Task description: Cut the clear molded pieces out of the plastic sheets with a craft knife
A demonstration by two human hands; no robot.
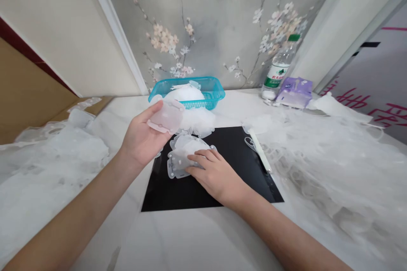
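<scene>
My left hand [141,135] is raised above the left rear edge of the black mat [235,186]. Between its thumb and fingers it grips translucent plastic pieces [167,116] with wavy edges and small round studs; how many are stacked there I cannot tell. On the mat lies a loose pile of similar translucent pieces [181,159]. My right hand [213,173] rests on the right side of this pile, its fingers a little apart and touching the top pieces. More pieces [199,120] lie between the mat and the blue basket [219,91].
White translucent sheets heap up at the left [47,169] and right [343,169]. A white-handled tool [260,152] lies on the mat's right edge. Behind stand a water bottle [278,72] and a purple packet [295,91]. A wall panel [216,29] closes off the back.
</scene>
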